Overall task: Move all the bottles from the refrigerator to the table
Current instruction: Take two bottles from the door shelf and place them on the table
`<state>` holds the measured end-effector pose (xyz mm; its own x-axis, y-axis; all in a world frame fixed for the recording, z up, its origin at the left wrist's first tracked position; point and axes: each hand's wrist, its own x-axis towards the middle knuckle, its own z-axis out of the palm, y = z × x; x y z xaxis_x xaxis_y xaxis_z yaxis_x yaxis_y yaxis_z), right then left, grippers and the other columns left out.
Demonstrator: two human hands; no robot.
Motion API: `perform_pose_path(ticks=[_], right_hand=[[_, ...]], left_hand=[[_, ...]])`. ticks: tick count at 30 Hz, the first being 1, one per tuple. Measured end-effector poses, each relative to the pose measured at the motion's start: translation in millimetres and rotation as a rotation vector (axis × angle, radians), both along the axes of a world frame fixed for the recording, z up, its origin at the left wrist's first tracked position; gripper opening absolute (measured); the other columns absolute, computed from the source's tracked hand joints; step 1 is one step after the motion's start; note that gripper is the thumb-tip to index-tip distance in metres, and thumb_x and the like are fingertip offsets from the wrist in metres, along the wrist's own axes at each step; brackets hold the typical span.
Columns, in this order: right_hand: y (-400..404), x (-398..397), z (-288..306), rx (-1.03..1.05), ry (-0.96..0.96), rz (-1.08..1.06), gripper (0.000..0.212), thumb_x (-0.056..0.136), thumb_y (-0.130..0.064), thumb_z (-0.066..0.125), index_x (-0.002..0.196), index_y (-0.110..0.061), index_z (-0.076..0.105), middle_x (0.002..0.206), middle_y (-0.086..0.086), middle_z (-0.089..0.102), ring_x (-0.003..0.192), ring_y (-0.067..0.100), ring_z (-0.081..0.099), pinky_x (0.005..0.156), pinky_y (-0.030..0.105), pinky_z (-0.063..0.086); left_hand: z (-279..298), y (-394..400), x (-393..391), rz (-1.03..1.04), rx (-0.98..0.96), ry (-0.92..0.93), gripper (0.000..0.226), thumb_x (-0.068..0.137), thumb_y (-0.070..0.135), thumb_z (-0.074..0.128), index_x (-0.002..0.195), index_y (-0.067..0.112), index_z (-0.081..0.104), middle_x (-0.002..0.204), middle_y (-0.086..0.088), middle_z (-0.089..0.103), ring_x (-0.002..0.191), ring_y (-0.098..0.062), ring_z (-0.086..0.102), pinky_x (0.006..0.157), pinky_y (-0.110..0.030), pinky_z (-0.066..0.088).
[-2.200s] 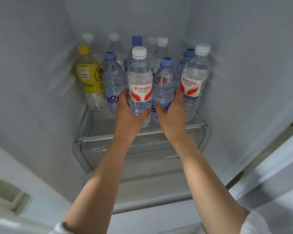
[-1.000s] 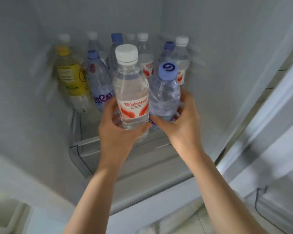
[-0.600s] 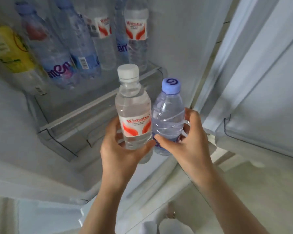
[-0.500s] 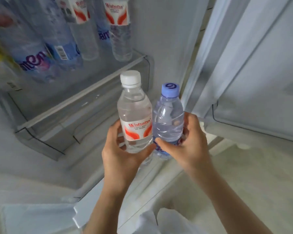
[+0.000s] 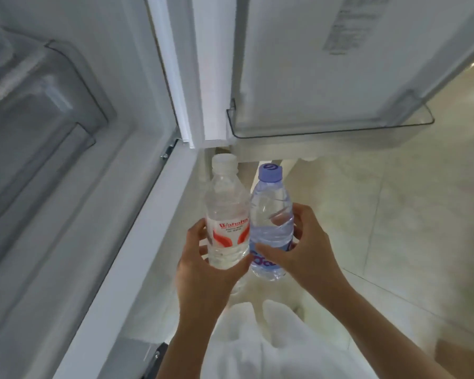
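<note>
My left hand (image 5: 203, 272) grips a clear water bottle (image 5: 226, 214) with a white cap and a red-and-white label. My right hand (image 5: 303, 247) grips a bluish water bottle (image 5: 271, 214) with a blue cap. Both bottles stand upright, side by side and touching, in front of my body and outside the refrigerator (image 5: 66, 187), over the pale floor. The other bottles in the refrigerator are out of view; only a blurred bit of one shows at the top left corner.
The refrigerator's open compartment with its clear shelf front (image 5: 52, 86) fills the left. The open door with an empty clear door bin (image 5: 331, 127) hangs at the upper right. Pale tiled floor (image 5: 394, 228) lies below and to the right. The table is not in view.
Both hands have pulled the two bottles out of the refrigerator and lower. The view has swung right and down, so the shelf of bottles has slid out of sight.
</note>
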<state>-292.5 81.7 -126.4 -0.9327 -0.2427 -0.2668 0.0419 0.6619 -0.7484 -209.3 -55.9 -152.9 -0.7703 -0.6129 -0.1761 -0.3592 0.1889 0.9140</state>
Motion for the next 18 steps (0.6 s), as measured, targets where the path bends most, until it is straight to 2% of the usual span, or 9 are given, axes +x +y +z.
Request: perform_pose_path(ticks=[2, 5, 8, 11, 14, 16, 18], right_hand=[[18, 0, -3, -0.004, -0.025, -0.054, 0.061, 0.078, -0.039, 0.074, 0.127, -0.021, 0.044, 0.123, -0.002, 0.060, 0.108, 0.019, 0.060, 0.100, 0.037, 0.049], [58, 3, -3, -0.071, -0.004, -0.204, 0.064, 0.069, -0.038, 0.082, 0.119, -0.023, 0.045, 0.111, -0.005, 0.063, 0.099, 0.018, 0.063, 0.091, 0.036, 0.054], [97, 5, -4, -0.127, -0.051, -0.316, 0.067, 0.065, -0.037, 0.084, 0.118, -0.021, 0.046, 0.108, -0.005, 0.063, 0.098, 0.018, 0.064, 0.089, 0.038, 0.055], [146, 10, -8, -0.223, -0.062, -0.424, 0.067, 0.061, -0.029, 0.087, 0.115, -0.023, 0.048, 0.102, -0.016, 0.064, 0.093, 0.006, 0.066, 0.082, 0.027, 0.058], [195, 16, -10, -0.276, -0.070, -0.502, 0.068, 0.059, -0.022, 0.089, 0.113, -0.028, 0.048, 0.100, -0.022, 0.063, 0.090, -0.006, 0.064, 0.074, 0.016, 0.055], [236, 19, -12, -0.285, -0.081, -0.551, 0.070, 0.060, -0.023, 0.088, 0.115, -0.029, 0.045, 0.102, -0.024, 0.060, 0.091, -0.003, 0.065, 0.077, 0.015, 0.054], [273, 21, -16, -0.277, -0.088, -0.593, 0.071, 0.061, -0.024, 0.087, 0.117, -0.026, 0.045, 0.105, -0.019, 0.060, 0.096, 0.005, 0.064, 0.082, 0.022, 0.055]], left_hand=[[-2, 13, -6, -0.053, 0.011, -0.022, 0.085, 0.041, 0.069, 0.070, 0.117, 0.043, 0.044, 0.098, 0.038, 0.054, 0.084, 0.015, 0.059, 0.068, -0.003, 0.043], [-8, 46, -21, -0.175, -0.002, -0.058, 0.085, 0.044, 0.064, 0.074, 0.120, 0.038, 0.046, 0.103, 0.030, 0.057, 0.091, 0.001, 0.061, 0.078, -0.020, 0.050], [-10, 78, -34, -0.277, -0.020, -0.082, 0.083, 0.044, 0.065, 0.072, 0.118, 0.040, 0.044, 0.100, 0.031, 0.054, 0.090, -0.001, 0.059, 0.077, -0.019, 0.047], [-13, 118, -45, -0.374, -0.066, -0.098, 0.081, 0.050, 0.052, 0.086, 0.118, 0.041, 0.044, 0.101, 0.031, 0.056, 0.091, -0.001, 0.061, 0.077, -0.021, 0.049], [-14, 161, -56, -0.427, -0.070, -0.136, 0.079, 0.055, 0.035, 0.092, 0.121, 0.032, 0.049, 0.109, 0.015, 0.064, 0.095, -0.010, 0.066, 0.081, -0.029, 0.055], [-13, 201, -64, -0.461, -0.045, -0.157, 0.082, 0.054, 0.031, 0.093, 0.125, 0.027, 0.050, 0.112, 0.010, 0.066, 0.095, -0.012, 0.067, 0.083, -0.033, 0.057], [-15, 237, -70, -0.482, -0.021, -0.158, 0.086, 0.052, 0.030, 0.094, 0.126, 0.028, 0.050, 0.112, 0.010, 0.066, 0.094, -0.011, 0.067, 0.083, -0.035, 0.058]])
